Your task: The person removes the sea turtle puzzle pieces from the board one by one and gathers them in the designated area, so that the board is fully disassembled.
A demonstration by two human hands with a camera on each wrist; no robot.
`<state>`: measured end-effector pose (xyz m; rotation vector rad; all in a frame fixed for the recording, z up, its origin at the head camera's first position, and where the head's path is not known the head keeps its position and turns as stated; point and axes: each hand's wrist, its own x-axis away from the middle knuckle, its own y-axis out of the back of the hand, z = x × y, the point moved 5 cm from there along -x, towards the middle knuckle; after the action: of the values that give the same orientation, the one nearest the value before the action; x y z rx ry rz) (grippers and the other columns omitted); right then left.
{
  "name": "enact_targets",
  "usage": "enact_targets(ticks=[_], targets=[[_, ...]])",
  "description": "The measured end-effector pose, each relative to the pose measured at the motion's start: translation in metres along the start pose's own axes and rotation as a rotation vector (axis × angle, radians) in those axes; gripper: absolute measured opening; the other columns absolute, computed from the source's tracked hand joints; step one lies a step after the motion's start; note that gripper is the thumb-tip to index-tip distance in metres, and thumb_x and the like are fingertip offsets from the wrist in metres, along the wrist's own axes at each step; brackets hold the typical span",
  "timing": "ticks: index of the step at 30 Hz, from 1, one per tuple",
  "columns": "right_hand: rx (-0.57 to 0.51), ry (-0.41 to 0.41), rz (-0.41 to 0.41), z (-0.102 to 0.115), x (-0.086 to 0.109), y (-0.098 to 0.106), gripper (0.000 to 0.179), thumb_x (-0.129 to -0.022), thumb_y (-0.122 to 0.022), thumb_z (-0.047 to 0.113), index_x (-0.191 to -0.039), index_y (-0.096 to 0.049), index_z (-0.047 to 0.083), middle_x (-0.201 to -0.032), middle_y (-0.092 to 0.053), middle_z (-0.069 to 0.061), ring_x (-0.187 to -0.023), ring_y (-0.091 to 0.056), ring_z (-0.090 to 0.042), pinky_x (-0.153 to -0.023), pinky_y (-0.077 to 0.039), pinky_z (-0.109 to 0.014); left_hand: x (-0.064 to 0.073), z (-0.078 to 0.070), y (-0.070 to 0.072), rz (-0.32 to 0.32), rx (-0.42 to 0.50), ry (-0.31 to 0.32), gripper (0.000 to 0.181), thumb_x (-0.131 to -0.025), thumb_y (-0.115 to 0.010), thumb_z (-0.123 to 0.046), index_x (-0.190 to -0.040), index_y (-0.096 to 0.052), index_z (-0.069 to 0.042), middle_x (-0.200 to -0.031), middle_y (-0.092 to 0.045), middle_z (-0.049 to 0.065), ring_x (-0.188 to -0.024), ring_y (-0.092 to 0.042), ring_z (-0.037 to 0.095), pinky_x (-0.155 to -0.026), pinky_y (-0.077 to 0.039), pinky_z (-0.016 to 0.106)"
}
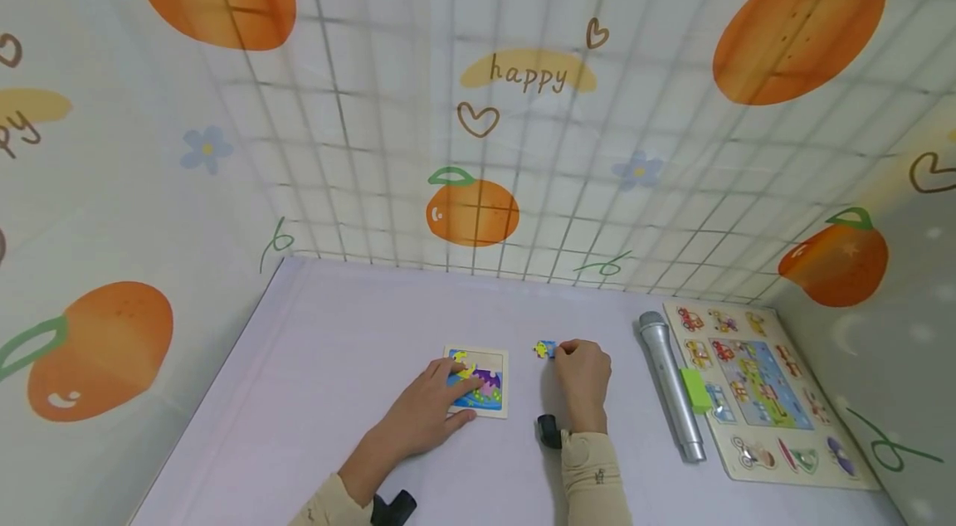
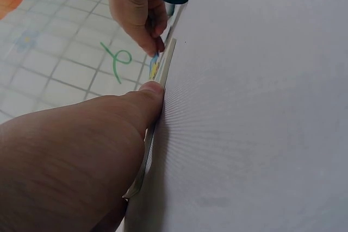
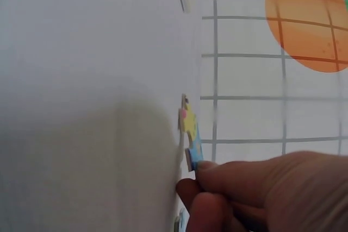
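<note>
A small square jigsaw puzzle board (image 1: 504,385) with a pale wooden frame lies on the table, partly filled with blue, purple and yellow pieces. My left hand (image 1: 426,410) rests on its left side, fingers spread over the picture and thumb by the near edge. To the right of the board, my right hand (image 1: 585,372) pinches a blue and yellow jigsaw piece (image 1: 543,349) between thumb and fingertips. In the right wrist view, that jigsaw piece (image 3: 190,129) is held by one end, tilted up on edge in the picture.
Right of my right hand lies a silver microphone (image 1: 672,385), with a bright green block (image 1: 696,390) touching it. Beyond them is a large wooden picture puzzle board (image 1: 821,460). A white curtain with oranges (image 1: 473,212) hangs over a wire grid behind the table.
</note>
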<state>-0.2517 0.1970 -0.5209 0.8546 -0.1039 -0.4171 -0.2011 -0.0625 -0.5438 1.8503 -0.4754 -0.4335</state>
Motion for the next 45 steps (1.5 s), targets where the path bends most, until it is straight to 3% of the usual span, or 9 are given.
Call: enact_targets(ticks=[12,31,45], targets=[[0.019,-0.039,0.012,-0.003,0.001,0.001,0.020,-0.091,-0.068,0.013,-0.098,-0.080,-0.002,-0.098,-0.078,-0.019,-0.095,-0.070,-0.038,-0.083,-0.057,-0.050,0.000,-0.003,-0.002,0.011,0.024,0.000,0.050,-0.099,-0.061,-0.053,-0.146,-0.056,-0.037,-0.148,-0.048,0.006,-0.140,-0.043,0.024,-0.118,-0.042,0.044],[0.018,0.010,-0.041,0.000,0.000,0.002,0.016,-0.088,-0.072,0.012,-0.091,-0.081,0.000,-0.089,-0.078,-0.016,-0.087,-0.071,-0.037,-0.077,-0.057,-0.049,-0.001,0.001,-0.001,-0.005,-0.005,-0.009,0.049,-0.099,-0.060,-0.055,-0.145,-0.057,-0.037,-0.147,-0.048,0.005,-0.139,-0.043,0.022,-0.117,-0.043,0.042],[0.007,0.016,-0.007,0.010,0.004,0.002,0.017,-0.091,-0.072,0.014,-0.095,-0.081,-0.001,-0.093,-0.079,-0.016,-0.089,-0.072,-0.034,-0.078,-0.059,-0.048,0.001,-0.001,0.002,-0.002,0.002,-0.003,0.049,-0.099,-0.062,-0.052,-0.145,-0.057,-0.037,-0.145,-0.049,0.009,-0.136,-0.044,0.025,-0.115,-0.045,0.044]])
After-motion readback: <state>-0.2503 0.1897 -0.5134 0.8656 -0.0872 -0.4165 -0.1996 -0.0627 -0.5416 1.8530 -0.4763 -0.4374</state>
